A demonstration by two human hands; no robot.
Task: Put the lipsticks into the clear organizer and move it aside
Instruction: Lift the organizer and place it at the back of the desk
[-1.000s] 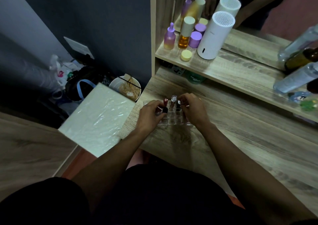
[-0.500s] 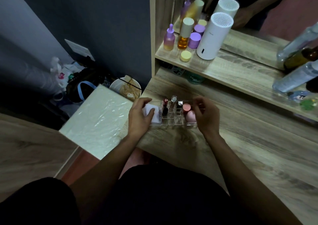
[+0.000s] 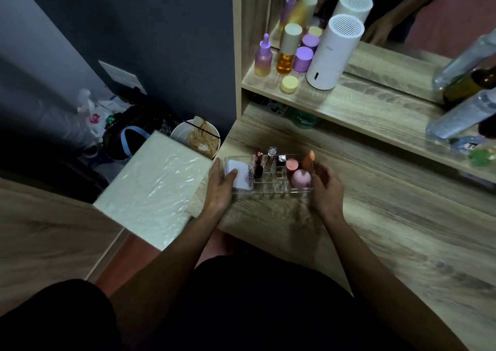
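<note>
The clear organizer (image 3: 273, 187) rests on the wooden desk near its left end. Several lipsticks (image 3: 271, 155) stand upright in its back slots. A white compact (image 3: 240, 177) fills its left section, and pink sponges (image 3: 301, 178) sit in its right section. My left hand (image 3: 221, 187) grips the organizer's left end, thumb on the compact. My right hand (image 3: 326, 187) holds its right end, fingers curled around the side wall.
A wrapped white box (image 3: 153, 189) overhangs the desk's left edge. A shelf (image 3: 349, 103) above the desk carries purple and amber bottles (image 3: 288, 52), a white cylinder (image 3: 332, 52) and clear bottles (image 3: 461, 114). A bin (image 3: 197, 138) stands on the floor to the left.
My hands have moved apart from the middle slots to the organizer's two ends. The compact and sponges are now uncovered.
</note>
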